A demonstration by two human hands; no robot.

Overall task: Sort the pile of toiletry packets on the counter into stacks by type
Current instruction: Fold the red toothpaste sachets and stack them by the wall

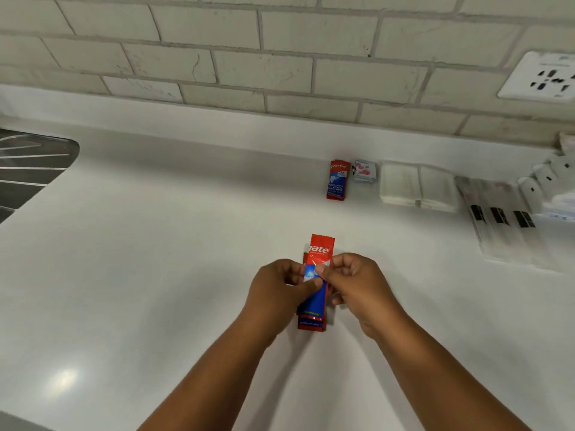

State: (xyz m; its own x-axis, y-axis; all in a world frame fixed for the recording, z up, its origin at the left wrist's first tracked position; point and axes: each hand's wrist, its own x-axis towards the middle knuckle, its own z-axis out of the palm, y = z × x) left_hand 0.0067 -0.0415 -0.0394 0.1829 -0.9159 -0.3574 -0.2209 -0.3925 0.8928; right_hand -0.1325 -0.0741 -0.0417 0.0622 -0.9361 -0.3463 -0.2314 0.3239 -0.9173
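Observation:
A small bundle of red and blue toothpaste packets (320,250) is held above the white counter (155,259) at centre. My left hand (275,290) pinches its left edge and my right hand (357,284) pinches its right edge, thumbs on the top packet. Farther back lies a stack of the same red toothpaste packets (337,180). Beside that stack sits a small grey packet with pink marks (364,171). To the right are two stacks of white packets (417,188) and clear long packets with black labels (504,216).
A steel sink drainer (28,169) is set into the counter at far left. The tiled wall (280,57) runs along the back, with a white socket (541,76) at upper right. More white packets (553,178) lie at the far right edge.

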